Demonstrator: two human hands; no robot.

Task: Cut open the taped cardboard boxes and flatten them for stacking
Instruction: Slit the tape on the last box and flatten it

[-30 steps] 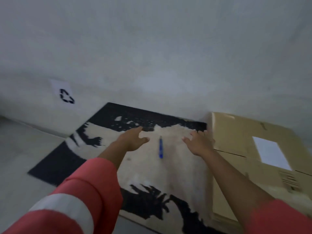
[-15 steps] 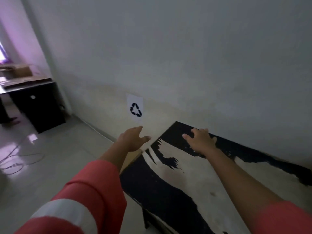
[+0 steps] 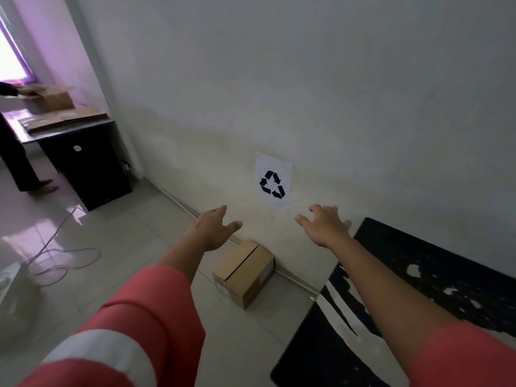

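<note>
Both hands are reaching forward, and both are holding nothing. The left hand [image 3: 213, 230] is spreading its fingers loosely, and the right hand [image 3: 325, 227] is doing the same. They are hanging in the air with a gap between them and are touching nothing. In my judgement they are being held apart like this to take a box by its two sides.

The task's thing, one small cardboard box [image 3: 245, 272], is standing on the floor [image 3: 134, 263] just beside the wall, below the hands and between the two arms in the view. Its top flaps are lying closed along a dark seam, so it is probably not cut yet. It is sitting under the one recycling sign [image 3: 273, 181] on the wall — perhaps because this corner is serving as the collecting place.

At the near right, the black-and-white worktop [image 3: 418, 275] is showing only its patterned top; no cutter is appearing on the visible part.

At the far left, a second, dark worktop [image 3: 69, 129] is carrying one upright box [image 3: 57, 99], and another person's hand [image 3: 26, 92] is resting on it. Beside it some flattened cardboard [image 3: 64, 120] is lying stacked — it seems to be two or three sheets, but the blur is not allowing a sure count. One thin cable [image 3: 55, 255] is curling over the floor at the left.
</note>
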